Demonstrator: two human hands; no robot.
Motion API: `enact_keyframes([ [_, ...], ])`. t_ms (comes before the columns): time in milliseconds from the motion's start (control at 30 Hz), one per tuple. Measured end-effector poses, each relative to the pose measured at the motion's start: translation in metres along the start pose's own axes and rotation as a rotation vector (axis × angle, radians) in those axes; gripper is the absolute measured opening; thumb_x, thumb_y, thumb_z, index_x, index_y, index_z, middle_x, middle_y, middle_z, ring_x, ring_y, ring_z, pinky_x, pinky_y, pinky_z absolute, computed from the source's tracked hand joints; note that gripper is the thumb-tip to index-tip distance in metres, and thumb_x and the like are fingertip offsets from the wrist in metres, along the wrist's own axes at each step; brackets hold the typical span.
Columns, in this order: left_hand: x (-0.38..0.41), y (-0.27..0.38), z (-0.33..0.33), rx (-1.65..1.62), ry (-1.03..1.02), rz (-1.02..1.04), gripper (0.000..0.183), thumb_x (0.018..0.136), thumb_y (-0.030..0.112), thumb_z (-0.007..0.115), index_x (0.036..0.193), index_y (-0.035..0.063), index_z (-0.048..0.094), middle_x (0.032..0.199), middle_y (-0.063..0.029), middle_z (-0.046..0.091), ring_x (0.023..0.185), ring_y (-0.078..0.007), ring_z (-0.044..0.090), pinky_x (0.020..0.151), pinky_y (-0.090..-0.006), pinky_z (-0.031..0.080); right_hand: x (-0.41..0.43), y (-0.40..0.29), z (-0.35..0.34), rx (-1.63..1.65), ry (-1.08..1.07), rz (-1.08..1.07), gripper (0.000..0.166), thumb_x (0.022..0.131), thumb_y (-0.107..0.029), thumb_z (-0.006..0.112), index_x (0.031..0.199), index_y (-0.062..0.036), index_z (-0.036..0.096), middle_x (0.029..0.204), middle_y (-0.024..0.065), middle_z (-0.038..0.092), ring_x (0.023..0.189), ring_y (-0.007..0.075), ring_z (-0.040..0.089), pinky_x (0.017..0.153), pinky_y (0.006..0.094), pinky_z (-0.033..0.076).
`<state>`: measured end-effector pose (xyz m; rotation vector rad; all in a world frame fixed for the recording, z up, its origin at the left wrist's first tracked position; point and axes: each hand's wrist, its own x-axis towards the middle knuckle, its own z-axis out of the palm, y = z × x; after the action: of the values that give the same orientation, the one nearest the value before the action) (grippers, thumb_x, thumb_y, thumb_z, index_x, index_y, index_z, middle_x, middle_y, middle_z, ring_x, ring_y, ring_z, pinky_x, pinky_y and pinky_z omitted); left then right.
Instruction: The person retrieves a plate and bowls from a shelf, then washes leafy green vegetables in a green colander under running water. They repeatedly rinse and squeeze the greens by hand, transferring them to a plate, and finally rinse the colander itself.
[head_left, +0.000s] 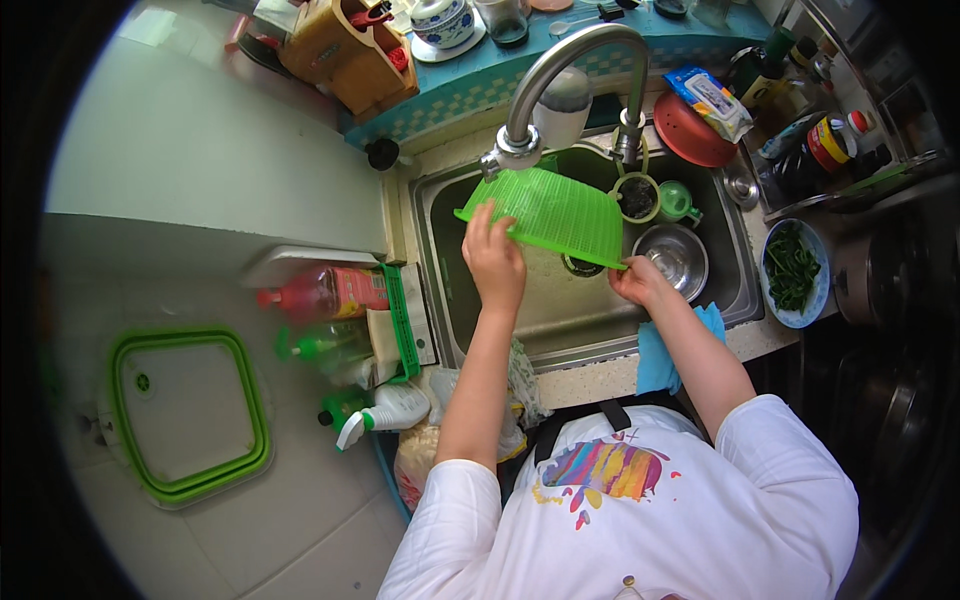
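Observation:
A green plastic colander (551, 212) is tilted over the stainless steel sink (551, 330), its mesh outer side facing up, under the curved metal faucet (517, 150). My left hand (495, 259) touches its left side, fingers spread on the mesh and rim. With my right hand (637, 280) I grip the rim at its lower right corner. The colander's inside is hidden. To the right in the sink lie a metal bowl (671, 259), a green cup (676, 201) and a round strainer (637, 198) with dark matter in it.
A bowl of leafy greens (792, 274) stands on the right counter. A blue cloth (660, 356) hangs over the front edge. Left are a green basket (403, 322) with bottles and a spray bottle (394, 409). Behind the sink are a red basin (694, 135) and a wipes pack (709, 101).

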<state>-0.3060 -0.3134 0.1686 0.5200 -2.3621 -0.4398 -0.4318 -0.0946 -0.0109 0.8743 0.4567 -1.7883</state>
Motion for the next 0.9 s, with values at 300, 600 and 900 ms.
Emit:
enact_keyframes([
  [300, -0.073, -0.123, -0.010, -1.361, 0.212, -1.384, 0.041, 0.099, 0.030, 0.042, 0.126, -0.0017, 0.047, 0.125, -0.0198, 0.052, 0.109, -0.0311, 0.055, 0.090, -0.0465, 0.048, -0.012, 0.030, 0.011, -0.439, 0.073, -0.086, 0.035, 0.102, -0.023, 0.026, 0.127, -0.0066, 0.044, 0.121, 0.0104, 0.055, 0.107, 0.0224, 0.057, 0.091, 0.0402, 0.049],
  [600, -0.076, -0.071, -0.024, -0.908, 0.172, -1.277, 0.053, 0.100, 0.045, 0.037, 0.127, 0.0004, 0.049, 0.123, -0.0115, 0.057, 0.106, -0.0244, 0.057, 0.088, -0.0372, 0.048, -0.001, 0.027, 0.007, -0.789, 0.197, -0.072, 0.030, 0.094, -0.022, 0.045, 0.119, -0.0084, 0.055, 0.105, 0.0097, 0.061, 0.095, 0.0196, 0.059, 0.088, 0.0332, 0.048],
  [900, -0.035, -0.100, 0.016, -0.512, -0.098, -0.868, 0.047, 0.099, 0.041, 0.041, 0.091, -0.0007, 0.061, 0.078, -0.0060, 0.062, 0.068, -0.0149, 0.057, 0.064, -0.0315, 0.044, 0.037, 0.073, 0.086, -1.686, -0.203, -1.179, 0.051, 0.096, -0.032, 0.044, 0.143, -0.0131, 0.033, 0.150, 0.0154, 0.025, 0.138, 0.0311, 0.024, 0.112, 0.0425, 0.021],
])
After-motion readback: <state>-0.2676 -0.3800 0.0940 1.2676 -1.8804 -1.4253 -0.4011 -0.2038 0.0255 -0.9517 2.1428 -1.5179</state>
